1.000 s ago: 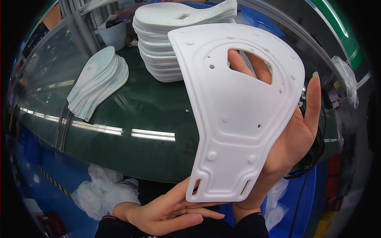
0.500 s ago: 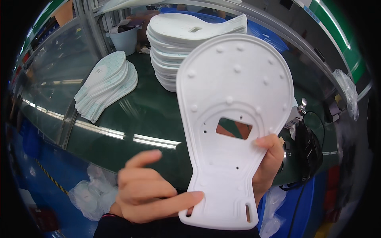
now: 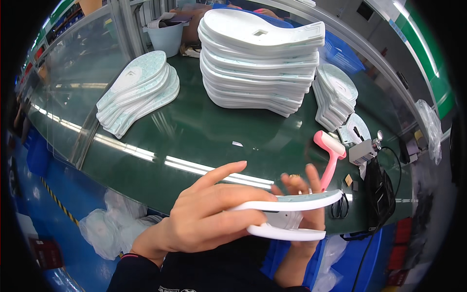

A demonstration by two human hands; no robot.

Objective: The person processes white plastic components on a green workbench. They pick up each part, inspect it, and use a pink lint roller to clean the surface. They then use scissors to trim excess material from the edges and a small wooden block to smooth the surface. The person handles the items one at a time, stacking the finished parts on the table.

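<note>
A glossy dark green table [image 3: 160,141] reflects strip lights, with a blue floor [image 3: 73,204] below. Smooth white moulded panels sit in a tall stack [image 3: 258,68]; a fanned pile [image 3: 138,90] lies to its left. Near the table's front edge, the left hand [image 3: 209,216] and right hand [image 3: 304,194] both grip a thin white panel [image 3: 287,214] edge-on. A pink roller [image 3: 331,155] lies just beyond.

The white moulded piece [image 3: 292,207], seen edge-on, hides its own face and most of the right hand [image 3: 304,214] behind it. The left hand [image 3: 209,219] covers its near end. Small bits [image 3: 349,180] on the tabletop [image 3: 194,136] are too tiny to tell.
</note>
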